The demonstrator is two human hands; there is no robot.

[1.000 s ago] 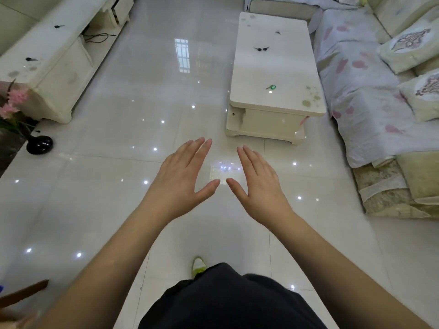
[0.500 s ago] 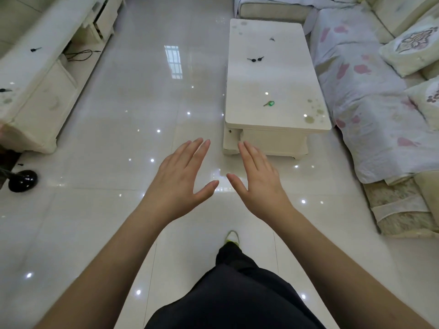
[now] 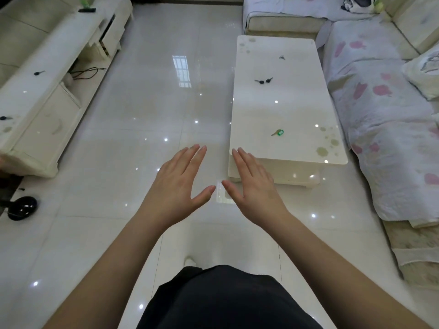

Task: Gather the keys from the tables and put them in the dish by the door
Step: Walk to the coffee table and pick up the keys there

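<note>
A white coffee table (image 3: pixel 285 110) stands ahead to the right. On it lie a green-headed key (image 3: pixel 278 132) near the front, two black-headed keys (image 3: pixel 263 80) in the middle and a small silver key (image 3: pixel 282 57) further back. Two more black keys, one (image 3: pixel 39 72) farther and one (image 3: pixel 4 118) nearer, lie on the long white cabinet (image 3: pixel 47 96) at the left. My left hand (image 3: pixel 180 184) and my right hand (image 3: pixel 254 186) are held out flat over the floor, fingers straight, holding nothing, just short of the table's near left corner. No dish is in view.
A sofa (image 3: pixel 384 119) with a flowered white cover runs along the right of the table. A black round object (image 3: pixel 22 207) sits on the floor at the left. A black cable (image 3: pixel 86 73) lies in the cabinet's gap. Glossy tiled floor lies between cabinet and table.
The view has advanced toward the coffee table, which now looks larger and closer. Both hands keep the same flat, spread pose in front of me.
</note>
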